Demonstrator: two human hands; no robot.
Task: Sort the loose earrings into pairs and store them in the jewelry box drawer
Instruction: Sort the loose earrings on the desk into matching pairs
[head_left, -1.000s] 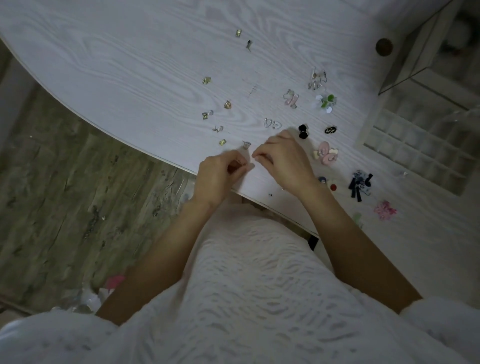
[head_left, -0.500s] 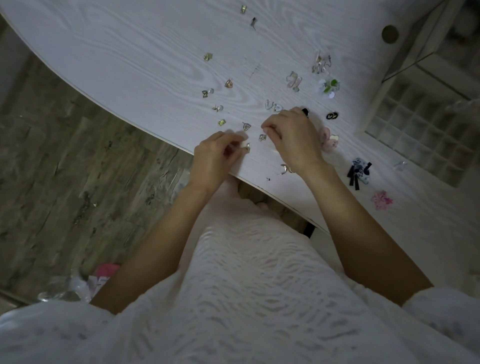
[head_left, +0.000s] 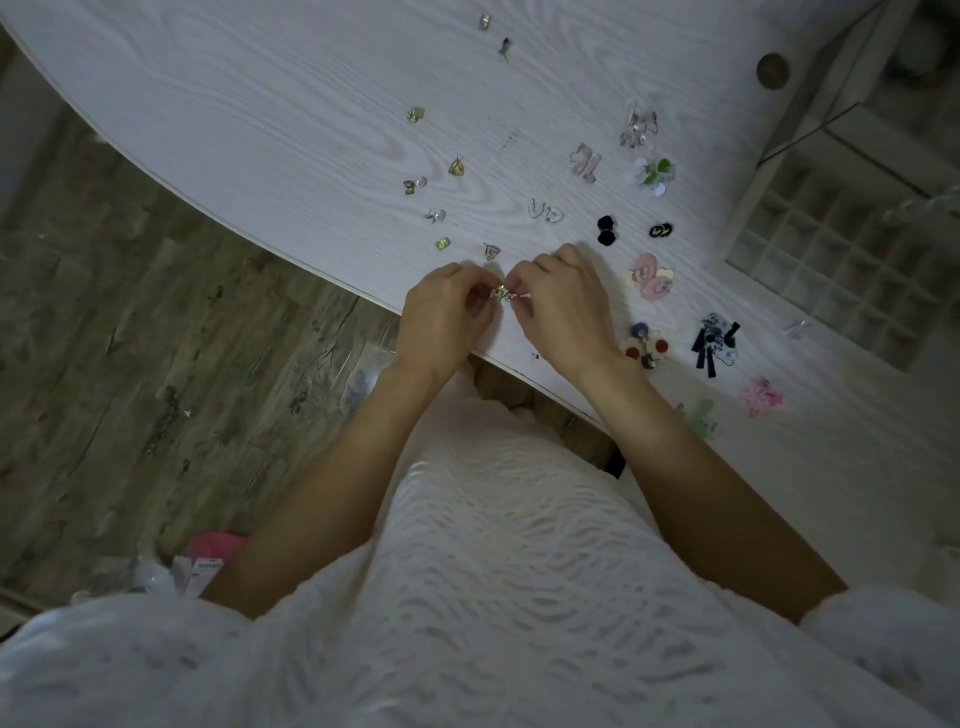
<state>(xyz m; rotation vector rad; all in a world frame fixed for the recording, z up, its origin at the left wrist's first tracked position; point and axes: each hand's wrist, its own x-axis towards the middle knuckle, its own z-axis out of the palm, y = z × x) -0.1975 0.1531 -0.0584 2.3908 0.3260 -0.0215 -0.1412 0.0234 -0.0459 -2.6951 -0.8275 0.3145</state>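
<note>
Nearest the viewer, at the counter (head_left: 260, 119) edge, the left hand (head_left: 441, 322) and right hand (head_left: 563, 306) meet with fingers curled. Between their tips sits a small silver earring piece (head_left: 503, 294); each hand pinches one end of it, or two small pieces brought together — too small to tell which. What shows of it lies roughly left to right across the gap between the hands; its facing cannot be read.

Just beyond the hands lies a single heart-shaped silver earring (head_left: 491, 251), apart from any partner. To the left, small gold and pearl pieces (head_left: 415, 184) lie scattered singly, unsorted. To the right, several items already sit in twos: the pink hearts (head_left: 652, 278), the black pair (head_left: 607, 229), the silver hoops (head_left: 545, 210) and the blue tassel pieces (head_left: 717, 340).

Farthest right, the jewelry box drawer (head_left: 831, 265) stands open, its grid of compartments apparently unfilled — dim light prevents certainty.

Judgement: pairing is partly done; storing appears not yet begun.
</note>
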